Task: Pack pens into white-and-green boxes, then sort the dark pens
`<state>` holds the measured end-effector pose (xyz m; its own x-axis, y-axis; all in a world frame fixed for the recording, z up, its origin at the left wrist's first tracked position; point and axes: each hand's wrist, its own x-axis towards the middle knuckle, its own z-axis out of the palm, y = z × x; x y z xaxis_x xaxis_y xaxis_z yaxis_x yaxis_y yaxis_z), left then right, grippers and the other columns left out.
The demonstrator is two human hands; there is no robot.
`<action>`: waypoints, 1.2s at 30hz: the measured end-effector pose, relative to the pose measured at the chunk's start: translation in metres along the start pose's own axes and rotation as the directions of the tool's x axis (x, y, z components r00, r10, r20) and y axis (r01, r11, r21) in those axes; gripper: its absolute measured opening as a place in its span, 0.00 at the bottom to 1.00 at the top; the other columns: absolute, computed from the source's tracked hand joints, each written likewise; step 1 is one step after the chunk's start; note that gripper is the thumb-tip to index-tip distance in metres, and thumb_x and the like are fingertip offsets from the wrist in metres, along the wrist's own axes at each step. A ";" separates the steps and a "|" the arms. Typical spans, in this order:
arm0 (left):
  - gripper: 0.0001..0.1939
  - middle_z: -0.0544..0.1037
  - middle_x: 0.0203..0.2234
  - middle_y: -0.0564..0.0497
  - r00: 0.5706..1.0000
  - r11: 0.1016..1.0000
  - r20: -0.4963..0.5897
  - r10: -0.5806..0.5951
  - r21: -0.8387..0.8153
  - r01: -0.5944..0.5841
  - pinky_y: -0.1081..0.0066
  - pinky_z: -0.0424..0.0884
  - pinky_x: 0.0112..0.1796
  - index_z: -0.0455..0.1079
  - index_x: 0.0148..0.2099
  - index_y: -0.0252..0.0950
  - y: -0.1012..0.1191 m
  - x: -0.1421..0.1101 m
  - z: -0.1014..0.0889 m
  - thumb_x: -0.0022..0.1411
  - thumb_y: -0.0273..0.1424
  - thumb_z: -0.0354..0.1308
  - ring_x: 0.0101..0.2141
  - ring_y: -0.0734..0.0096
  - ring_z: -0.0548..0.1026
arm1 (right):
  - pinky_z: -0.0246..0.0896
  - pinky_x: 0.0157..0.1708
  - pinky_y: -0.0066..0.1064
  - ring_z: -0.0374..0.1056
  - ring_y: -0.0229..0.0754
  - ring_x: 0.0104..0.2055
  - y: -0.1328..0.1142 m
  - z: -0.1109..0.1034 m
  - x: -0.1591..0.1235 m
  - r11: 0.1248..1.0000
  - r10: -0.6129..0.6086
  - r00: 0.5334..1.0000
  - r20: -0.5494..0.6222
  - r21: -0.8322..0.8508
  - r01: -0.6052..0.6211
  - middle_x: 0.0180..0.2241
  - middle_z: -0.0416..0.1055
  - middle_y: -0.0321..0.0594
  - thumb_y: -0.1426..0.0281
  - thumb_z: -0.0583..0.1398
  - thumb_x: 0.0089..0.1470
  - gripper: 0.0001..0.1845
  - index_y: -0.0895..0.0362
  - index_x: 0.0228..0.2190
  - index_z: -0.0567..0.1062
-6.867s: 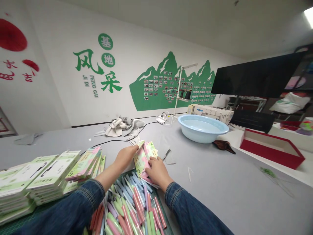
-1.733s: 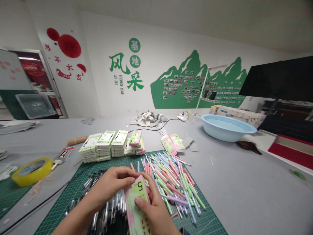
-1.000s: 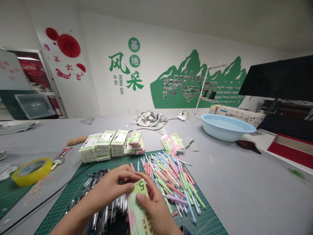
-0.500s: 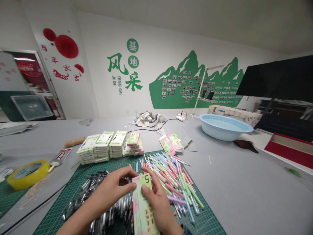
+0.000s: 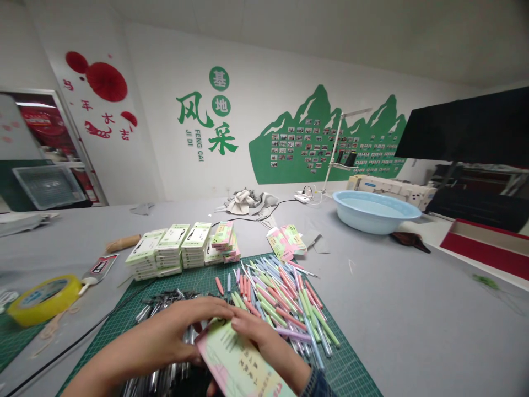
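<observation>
A pink and light-green paper box (image 5: 243, 364) is held low in front of me, tilted to the left at its top end. My left hand (image 5: 188, 328) is closed about that end, its fingers curled over the top edge. My right hand (image 5: 266, 339) grips the box along its right side, fingers reaching the top beside the left ones. Beneath the left hand lies a heap of black and clear pens (image 5: 155, 364), partly hidden. Many pink, green, blue and purple pens (image 5: 285, 298) are spread out to the right of my hands. Both heaps rest on a green cutting mat (image 5: 355, 369).
Stacked white-green boxes (image 5: 173, 234) and pink-green boxes (image 5: 223, 234) stand behind the pens. Two flat cartons (image 5: 281, 242) lie right of them. A yellow tape roll (image 5: 43, 300) and a glue tube (image 5: 101, 269) are at left. A blue basin (image 5: 374, 215) stands back right.
The box has turned from nearly upright to slanting, its top end now lower and further left. My left fingers have moved over its top edge, and my right hand has shifted along with it.
</observation>
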<state>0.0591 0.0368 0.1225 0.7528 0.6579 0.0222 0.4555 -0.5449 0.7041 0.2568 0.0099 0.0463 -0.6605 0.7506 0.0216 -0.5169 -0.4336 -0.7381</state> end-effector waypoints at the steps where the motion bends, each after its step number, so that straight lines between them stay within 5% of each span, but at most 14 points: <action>1: 0.28 0.73 0.54 0.50 1.000 1.000 -0.018 -0.023 -0.006 0.023 0.60 0.63 0.53 0.70 0.55 0.50 -0.005 -0.002 -0.004 0.50 0.31 0.64 0.54 0.55 0.68 | 0.67 0.29 0.35 0.74 0.45 0.31 -0.002 0.000 -0.001 0.998 0.037 0.999 0.030 0.045 -0.039 0.39 0.75 0.47 0.54 0.58 0.53 0.32 0.58 0.54 0.65; 3: 0.26 0.71 0.55 0.49 0.992 0.996 -0.096 -0.085 -0.034 0.082 0.62 0.67 0.50 0.71 0.54 0.48 -0.017 -0.007 -0.015 0.51 0.34 0.64 0.54 0.54 0.67 | 0.68 0.28 0.36 0.74 0.47 0.31 -0.003 -0.002 -0.001 0.990 0.066 0.997 0.037 0.123 -0.070 0.40 0.75 0.51 0.48 0.52 0.55 0.34 0.60 0.54 0.64; 5: 0.26 0.70 0.56 0.48 0.947 0.986 -0.276 -0.166 -0.069 0.153 0.64 0.69 0.46 0.70 0.54 0.46 -0.034 -0.007 -0.031 0.52 0.38 0.63 0.53 0.54 0.68 | 0.68 0.29 0.34 0.75 0.45 0.32 -0.001 -0.006 0.001 0.984 -0.036 0.993 -0.109 0.171 0.055 0.38 0.76 0.54 0.48 0.52 0.55 0.35 0.64 0.51 0.67; 7: 0.27 0.71 0.54 0.46 0.807 0.962 -0.533 -0.254 -0.058 0.265 0.64 0.69 0.45 0.68 0.56 0.44 -0.053 0.000 -0.048 0.53 0.43 0.60 0.48 0.55 0.72 | 0.68 0.32 0.33 0.75 0.44 0.33 0.003 -0.010 0.004 0.976 -0.095 0.963 -0.254 0.166 0.140 0.37 0.77 0.54 0.51 0.53 0.56 0.32 0.64 0.50 0.66; 9: 0.29 0.75 0.46 0.44 0.616 0.894 -0.731 -0.292 0.021 0.448 0.61 0.68 0.44 0.68 0.55 0.41 -0.073 0.015 -0.063 0.54 0.47 0.57 0.42 0.55 0.74 | 0.68 0.33 0.33 0.75 0.44 0.34 0.008 -0.012 0.006 0.979 -0.096 0.944 -0.314 0.140 0.147 0.36 0.77 0.54 0.54 0.54 0.57 0.28 0.64 0.49 0.66; 10: 0.30 0.75 0.41 0.45 0.552 0.839 -0.776 -0.306 0.055 0.542 0.61 0.68 0.43 0.69 0.55 0.39 -0.081 0.024 -0.069 0.53 0.48 0.57 0.40 0.55 0.74 | 0.68 0.33 0.33 0.75 0.44 0.33 0.010 -0.012 0.007 0.982 -0.087 0.943 -0.322 0.130 0.135 0.35 0.77 0.54 0.56 0.54 0.57 0.26 0.65 0.48 0.67; 12: 0.30 0.74 0.38 0.45 0.494 0.740 -0.808 -0.322 0.111 0.664 0.62 0.67 0.44 0.70 0.53 0.39 -0.094 0.044 -0.075 0.52 0.49 0.56 0.39 0.55 0.74 | 0.68 0.33 0.33 0.75 0.43 0.32 0.012 -0.011 0.007 0.987 -0.076 0.943 -0.324 0.111 0.117 0.34 0.78 0.53 0.58 0.55 0.56 0.23 0.65 0.46 0.68; 23: 0.37 0.72 0.42 0.34 0.406 0.601 -0.838 -0.365 0.121 0.790 0.57 0.67 0.41 0.68 0.56 0.35 -0.110 0.128 -0.068 0.55 0.56 0.47 0.45 0.42 0.71 | 0.69 0.30 0.35 0.73 0.42 0.28 0.020 -0.012 0.011 0.993 -0.094 0.904 -0.416 0.024 0.114 0.29 0.78 0.52 0.61 0.59 0.50 0.18 0.63 0.38 0.69; 31: 0.38 0.75 0.41 0.34 0.439 0.554 -0.813 -0.381 0.179 0.813 0.56 0.68 0.39 0.72 0.49 0.35 -0.112 0.139 -0.060 0.54 0.60 0.42 0.45 0.41 0.72 | 0.68 0.27 0.33 0.74 0.44 0.27 0.020 -0.014 0.013 0.996 -0.075 0.907 -0.414 0.010 0.087 0.28 0.78 0.51 0.63 0.59 0.47 0.17 0.61 0.37 0.67; 36: 0.37 0.70 0.44 0.31 0.437 0.534 -0.840 -0.322 0.220 0.816 0.51 0.66 0.42 0.69 0.53 0.32 -0.093 0.143 -0.053 0.59 0.56 0.40 0.47 0.38 0.69 | 0.68 0.24 0.33 0.73 0.44 0.24 0.021 -0.013 0.016 0.994 -0.080 0.891 -0.447 0.032 0.106 0.25 0.77 0.49 0.64 0.60 0.44 0.16 0.61 0.34 0.67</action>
<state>0.0987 0.2089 0.0982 -0.2169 0.8996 0.3791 0.9622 0.1315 0.2385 0.2427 0.0195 0.0224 -0.3037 0.9264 -0.2226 -0.6009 -0.3676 -0.7098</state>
